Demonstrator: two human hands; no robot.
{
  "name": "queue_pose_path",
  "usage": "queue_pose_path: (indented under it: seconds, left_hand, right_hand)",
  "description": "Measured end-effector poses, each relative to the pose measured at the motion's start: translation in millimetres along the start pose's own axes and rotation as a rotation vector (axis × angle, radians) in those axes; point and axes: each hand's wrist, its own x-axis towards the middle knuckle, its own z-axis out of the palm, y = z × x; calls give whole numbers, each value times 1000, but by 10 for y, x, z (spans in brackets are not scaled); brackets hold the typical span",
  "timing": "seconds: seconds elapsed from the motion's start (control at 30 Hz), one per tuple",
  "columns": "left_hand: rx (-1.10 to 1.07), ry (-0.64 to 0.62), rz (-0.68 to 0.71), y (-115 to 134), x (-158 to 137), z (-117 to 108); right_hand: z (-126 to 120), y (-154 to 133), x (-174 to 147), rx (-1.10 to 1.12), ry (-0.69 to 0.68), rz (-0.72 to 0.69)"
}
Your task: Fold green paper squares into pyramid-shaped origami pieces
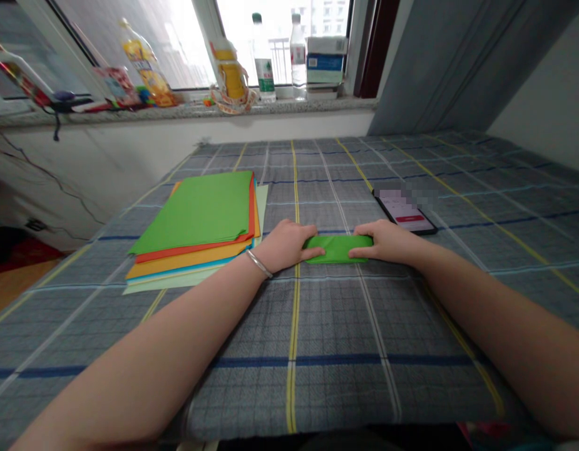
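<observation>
A folded strip of green paper (337, 248) lies on the checked cloth in front of me, its long side running left to right. My left hand (292, 243), with a silver bangle at the wrist, grips the strip's left end between thumb and fingers. At the opposite end, my right hand (382, 241) pinches the paper the same way, thumb on the near edge. Left of my left hand rests a stack of coloured paper (199, 210), green on top, with red, orange, blue and pale green sheets beneath.
A phone (404, 212) with a lit screen lies beyond my right hand. Grey checked cloth (336, 326) covers the surface. On the windowsill (289, 108) stand two clear bottles (265, 69), a yellow cup (231, 75), a yellow drink bottle (151, 69) and boxes (325, 67).
</observation>
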Motion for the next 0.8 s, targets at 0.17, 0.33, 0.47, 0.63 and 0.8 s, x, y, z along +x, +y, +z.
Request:
queue_pose_path:
  seconds: [0.17, 0.33, 0.47, 0.63, 0.8]
  left_hand:
    - [29, 67, -48, 148, -20, -8]
    - [6, 37, -19, 222, 13, 6]
    - [-22, 12, -39, 212, 39, 8]
    - [-57, -24, -56, 192, 32, -36]
    - [-77, -61, -67, 139, -5, -87]
  right_hand:
    - [21, -175, -14, -141, 70, 62]
    - [54, -260, 11, -271, 65, 121]
    - [58, -288, 28, -298, 46, 145]
    - [8, -295, 10, -293, 58, 110]
    - [-13, -165, -12, -235, 82, 102]
